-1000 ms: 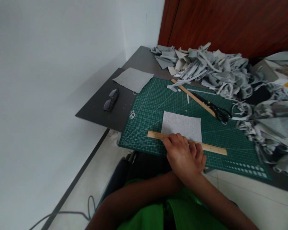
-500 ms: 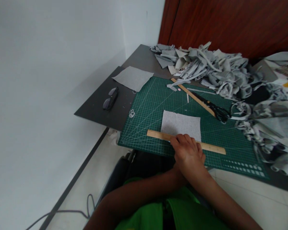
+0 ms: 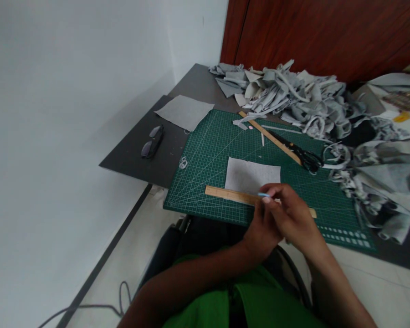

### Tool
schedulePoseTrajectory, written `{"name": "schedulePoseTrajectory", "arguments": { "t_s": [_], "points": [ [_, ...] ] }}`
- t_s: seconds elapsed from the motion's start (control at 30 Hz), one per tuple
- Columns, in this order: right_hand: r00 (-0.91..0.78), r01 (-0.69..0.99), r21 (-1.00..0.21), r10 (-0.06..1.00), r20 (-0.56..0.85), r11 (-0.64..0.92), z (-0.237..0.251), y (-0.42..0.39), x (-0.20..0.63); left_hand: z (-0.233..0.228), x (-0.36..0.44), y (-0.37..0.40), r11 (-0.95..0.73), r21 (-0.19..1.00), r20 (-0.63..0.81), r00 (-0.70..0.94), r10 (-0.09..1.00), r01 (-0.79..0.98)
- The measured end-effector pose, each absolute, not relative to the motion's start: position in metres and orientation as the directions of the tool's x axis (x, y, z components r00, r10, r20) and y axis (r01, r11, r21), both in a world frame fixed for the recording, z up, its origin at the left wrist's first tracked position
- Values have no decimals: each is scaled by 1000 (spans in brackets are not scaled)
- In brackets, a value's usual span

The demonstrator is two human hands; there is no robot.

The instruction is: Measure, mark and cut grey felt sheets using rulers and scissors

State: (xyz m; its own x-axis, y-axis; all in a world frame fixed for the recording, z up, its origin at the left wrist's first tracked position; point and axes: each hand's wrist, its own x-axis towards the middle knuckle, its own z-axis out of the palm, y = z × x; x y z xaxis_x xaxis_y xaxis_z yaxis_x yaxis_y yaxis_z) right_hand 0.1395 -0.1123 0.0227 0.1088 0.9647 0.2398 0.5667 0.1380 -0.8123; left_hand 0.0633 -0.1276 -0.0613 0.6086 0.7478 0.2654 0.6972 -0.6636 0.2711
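Over ruler [image 3: 230, 195] edge, right hand [image 3: 289, 214] pinching chalk [image 3: 263, 195]

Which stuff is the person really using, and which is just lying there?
In use:
right hand with a small blue-tipped tool
left hand
near ruler
grey felt square
cutting mat

Lying about:
glasses
scissors
second ruler
scrap pile
spare felt sheet

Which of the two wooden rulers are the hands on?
The near ruler, along the felt square's front edge. The far ruler lies diagonally, untouched, beside the scissors.
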Motion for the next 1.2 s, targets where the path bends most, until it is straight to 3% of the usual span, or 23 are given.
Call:
{"name": "schedulePoseTrajectory", "arguments": {
  "t_s": [0.07, 0.17, 0.33, 0.4, 0.5, 0.6, 0.67, 0.8, 1.03, 1.2],
  "points": [
    [302, 332, -935, 925, 231, 125, 24, -105, 157, -58, 56, -128, -745, 83, 386, 668, 636, 661],
    [482, 55, -982, 856, 186, 183, 25, -94, 183, -54, 53, -128, -734, -118, 474, 688, 550, 669],
    [493, -181, -982, 869, -38, 60, 23, -91, 217, -55, 55, -127, -726, -115, 487, 676, 553, 678],
    [488, -107, -994, 870, -73, -24, 20, -95, 223, -55, 55, -127, -729, -96, 463, 679, 570, 678],
    [419, 277, -950, 908, -15, -144, 16, -103, 226, -52, 54, -128, -739, -68, 406, 695, 593, 670],
    [218, 691, -702, 976, -27, -174, 13, -112, 230, -51, 53, -129, -743, -56, 365, 707, 606, 667],
    [143, 821, -552, 989, -48, -145, 9, -118, 235, -52, 53, -129, -743, -56, 350, 710, 611, 666],
    [90, 908, -407, 995, -33, -96, 0, -129, 245, -55, 53, -129, -746, -61, 342, 716, 609, 663],
    [37, 895, -438, 992, -122, -87, -6, -127, 251, -37, 44, -120, -788, -50, 372, 744, 555, 613],
    [86, 915, -382, 987, -136, -132, 3, -126, 241, -18, 29, -90, -854, 120, 361, 779, 513, 506]
  ]
}}
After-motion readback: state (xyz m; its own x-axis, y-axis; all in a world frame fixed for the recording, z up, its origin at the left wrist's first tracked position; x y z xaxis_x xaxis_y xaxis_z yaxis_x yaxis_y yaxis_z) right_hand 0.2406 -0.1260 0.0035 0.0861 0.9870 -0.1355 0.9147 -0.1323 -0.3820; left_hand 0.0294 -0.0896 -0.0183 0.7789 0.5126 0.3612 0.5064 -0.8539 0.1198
